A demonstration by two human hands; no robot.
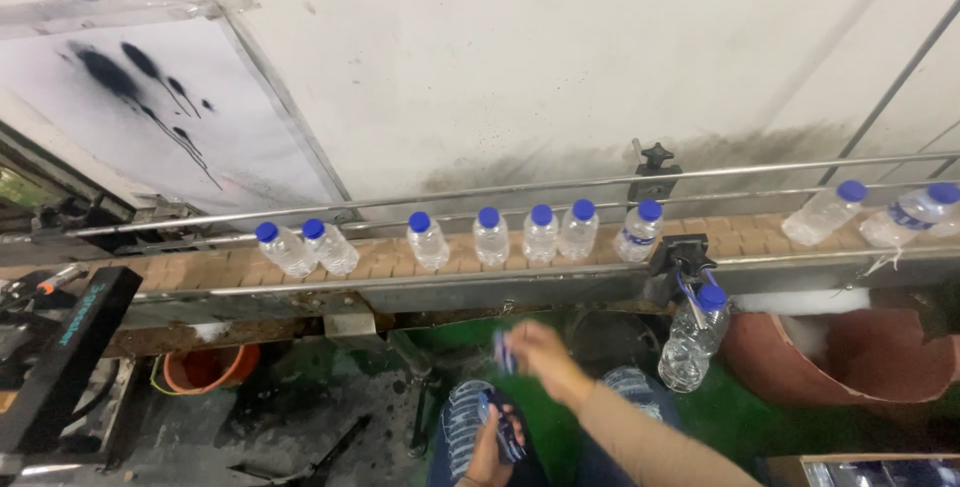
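Fingers [512, 345] of the right hand [535, 347] are pinched on a small blue label [503, 350], blurred, so the grip's detail cannot be told. That hand is raised, its beige-sleeved forearm [640, 442] running down to the lower right. Below and just left of it, the left hand [490, 447] is curled around a stack of blue labels [505, 427], held upright over the person's jeans [465, 432].

Right of the raised fingers, a clear bottle with a blue cap [693, 337] hangs tilted under a black clamp [680, 252] on the conveyor's near rail. Above the fingers, the conveyor [380, 259] carries a row of capped bottles [490, 237] standing close together; two more bottles [825, 212] lie tilted farther right. Past the belt stands a stained white wall [520, 67]. Low to the left sit an orange bucket [205, 369] and a black machine part [65, 357]; low to the right, a red-brown tub [850, 352] on green floor.
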